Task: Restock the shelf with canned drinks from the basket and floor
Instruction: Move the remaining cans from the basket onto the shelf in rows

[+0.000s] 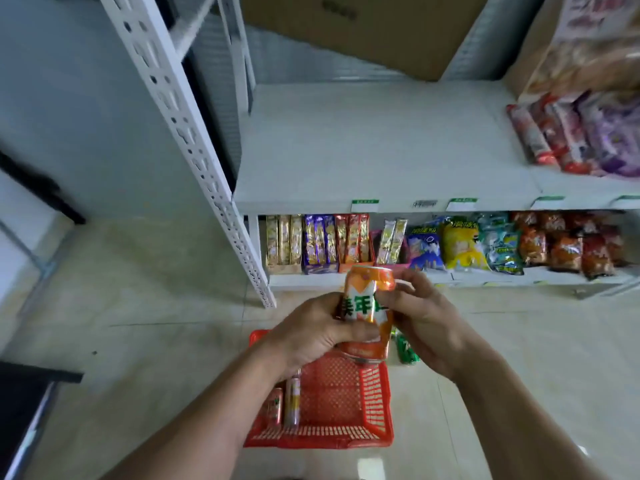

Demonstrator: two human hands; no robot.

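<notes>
Head view, looking down at both hands in front of a white shelf [381, 150]. An orange can [367, 311] with a white and green label is held upright between the two hands, above the far end of a red basket [375, 403] that stands on the tiled floor [156, 306]. The left hand [311, 332] wraps its fingers round the lower half of the can; the right hand [420, 315] grips the upper half from the other side, fingers curled against the can's wall near the rim. Inside the basket, along its left wall, lie a slim gold can [292, 400] and a red can [273, 407], side by side. A green can [406, 349] lies on the floor just right of the basket, partly hidden by the right wrist. The upper shelf board is bare at centre, with snack packs [571, 133] at its right end and a cardboard box [363, 26] at the back. The lower shelf carries boxed bars [317, 242] and bagged snacks [502, 244].
</notes>
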